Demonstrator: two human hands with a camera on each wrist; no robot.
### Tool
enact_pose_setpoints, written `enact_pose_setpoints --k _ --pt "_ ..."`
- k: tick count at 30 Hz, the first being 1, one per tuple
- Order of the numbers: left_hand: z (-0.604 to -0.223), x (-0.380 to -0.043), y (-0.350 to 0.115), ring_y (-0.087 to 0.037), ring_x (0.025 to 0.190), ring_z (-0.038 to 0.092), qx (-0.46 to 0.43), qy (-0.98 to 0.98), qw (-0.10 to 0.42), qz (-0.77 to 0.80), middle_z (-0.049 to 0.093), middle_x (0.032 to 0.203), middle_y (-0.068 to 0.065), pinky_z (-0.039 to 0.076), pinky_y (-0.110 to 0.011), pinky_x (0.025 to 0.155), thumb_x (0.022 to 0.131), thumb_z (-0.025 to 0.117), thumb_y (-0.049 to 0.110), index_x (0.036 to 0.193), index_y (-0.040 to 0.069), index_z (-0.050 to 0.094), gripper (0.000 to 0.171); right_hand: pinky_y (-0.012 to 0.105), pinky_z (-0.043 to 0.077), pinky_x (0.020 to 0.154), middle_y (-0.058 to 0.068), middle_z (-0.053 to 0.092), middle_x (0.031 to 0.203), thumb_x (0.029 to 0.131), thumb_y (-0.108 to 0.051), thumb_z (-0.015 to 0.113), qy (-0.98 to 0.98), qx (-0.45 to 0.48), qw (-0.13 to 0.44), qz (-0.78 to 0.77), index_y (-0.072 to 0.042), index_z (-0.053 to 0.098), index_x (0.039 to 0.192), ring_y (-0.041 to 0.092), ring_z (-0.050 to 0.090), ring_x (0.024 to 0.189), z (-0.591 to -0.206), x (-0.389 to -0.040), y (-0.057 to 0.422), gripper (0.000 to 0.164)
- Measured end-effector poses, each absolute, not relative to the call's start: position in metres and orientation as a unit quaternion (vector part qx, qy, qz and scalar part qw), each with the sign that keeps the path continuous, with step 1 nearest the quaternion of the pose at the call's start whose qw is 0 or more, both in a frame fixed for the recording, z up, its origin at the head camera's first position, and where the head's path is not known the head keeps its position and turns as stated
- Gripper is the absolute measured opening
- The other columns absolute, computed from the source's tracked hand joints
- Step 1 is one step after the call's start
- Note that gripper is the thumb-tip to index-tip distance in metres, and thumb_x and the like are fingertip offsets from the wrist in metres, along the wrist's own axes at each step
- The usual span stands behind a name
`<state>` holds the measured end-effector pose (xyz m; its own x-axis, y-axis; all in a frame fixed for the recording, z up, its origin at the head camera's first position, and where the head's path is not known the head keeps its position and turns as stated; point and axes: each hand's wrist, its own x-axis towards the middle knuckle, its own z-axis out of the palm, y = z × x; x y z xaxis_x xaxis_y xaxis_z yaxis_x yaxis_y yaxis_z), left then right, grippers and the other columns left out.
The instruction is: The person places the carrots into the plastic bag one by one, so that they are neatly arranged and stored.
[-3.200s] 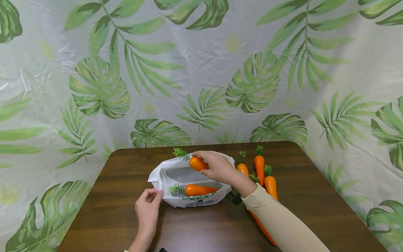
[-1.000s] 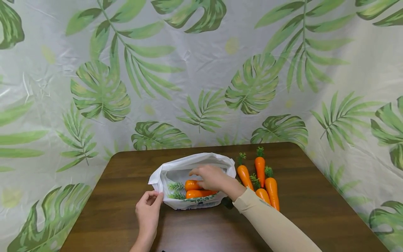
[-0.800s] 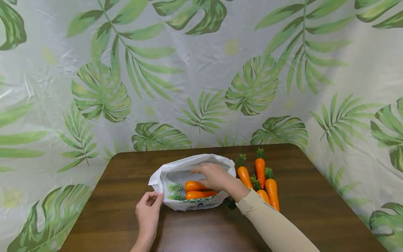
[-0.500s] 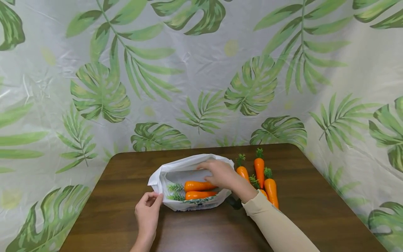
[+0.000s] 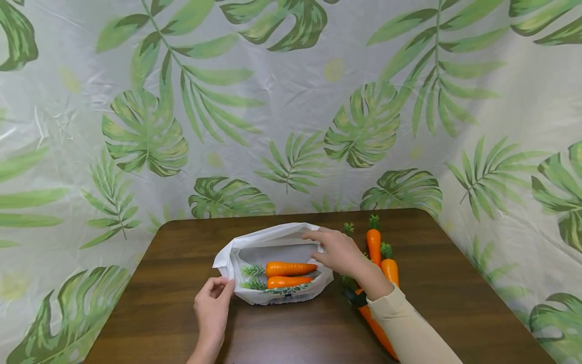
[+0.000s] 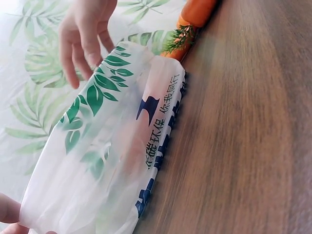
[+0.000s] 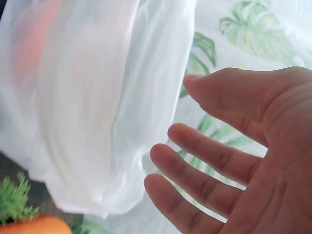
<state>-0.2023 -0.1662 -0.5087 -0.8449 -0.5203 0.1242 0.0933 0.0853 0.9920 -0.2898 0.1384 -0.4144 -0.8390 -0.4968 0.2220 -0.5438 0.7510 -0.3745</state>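
Note:
A white plastic bag (image 5: pixel 259 237) with green leaf print lies on the table, its mouth spread. Two orange carrots (image 5: pixel 290 268) with green tops lie side by side inside it. At the bag's left corner, my left hand (image 5: pixel 213 302) pinches the plastic between thumb and fingers; the left wrist view shows only its fingertips (image 6: pixel 9 209) at the bag edge (image 6: pixel 97 141). My right hand (image 5: pixel 341 254) hovers by the right rim, holding nothing. In the right wrist view its fingers (image 7: pixel 209 151) are spread and relaxed, apart from the bag (image 7: pixel 92 107).
More carrots lie on the dark wooden table (image 5: pixel 173 283) to the right of the bag: one at the back (image 5: pixel 374 245), another beside it (image 5: pixel 390 270), and one nearer the front (image 5: pixel 379 331), partly under my right forearm. A leaf-printed curtain (image 5: pixel 291 101) hangs behind the table.
My right hand brought the second carrot into the bag, let go of it beside the first, and has moved out to the right. My left hand stays at the bag's left corner.

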Motion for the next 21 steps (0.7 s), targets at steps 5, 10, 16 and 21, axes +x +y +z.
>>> enact_pose_setpoints --k 5,10,16,21 --pt "-0.51 -0.201 -0.166 -0.006 0.072 0.065 0.158 -0.695 0.232 -0.662 0.069 0.087 -0.015 0.056 -0.018 0.063 0.088 0.079 0.01 0.09 -0.004 0.069 0.017 0.029 0.051 0.063 -0.006 0.064 0.119 0.09 -0.022 0.077 -0.938 0.247 0.065 0.236 -0.028 0.063 0.135 0.016 0.062 0.091 -0.421 -0.287 0.161 0.047" --pt "-0.508 -0.201 -0.166 -0.007 0.072 0.065 0.164 -0.7 0.229 -0.656 0.068 0.087 -0.016 0.057 -0.02 0.063 0.088 0.078 0.006 0.09 -0.005 0.068 0.014 0.039 0.055 0.068 0.001 0.064 0.123 0.091 -0.02 0.077 -0.938 0.23 0.074 0.251 -0.023 0.064 0.134 0.023 0.063 0.089 -0.424 -0.285 0.182 0.046" --pt "-0.507 -0.201 -0.166 -0.006 0.074 0.066 0.159 -0.699 0.231 -0.658 0.068 0.088 -0.016 0.057 -0.019 0.063 0.088 0.078 0.007 0.09 -0.005 0.069 0.015 0.043 0.057 0.074 0.004 0.064 0.128 0.092 -0.022 0.076 -0.942 0.207 0.084 0.249 -0.021 0.064 0.134 0.025 0.064 0.096 -0.429 -0.282 0.204 0.044" --pt "-0.51 -0.201 -0.164 -0.007 0.076 0.066 0.152 -0.693 0.235 -0.665 0.068 0.088 -0.015 0.058 -0.019 0.064 0.087 0.08 0.01 0.09 -0.004 0.069 0.018 0.033 0.046 0.059 -0.003 0.065 0.107 0.091 -0.025 0.076 -0.947 0.188 0.091 0.244 -0.022 0.065 0.133 0.017 0.056 0.082 -0.43 -0.277 0.224 0.044"
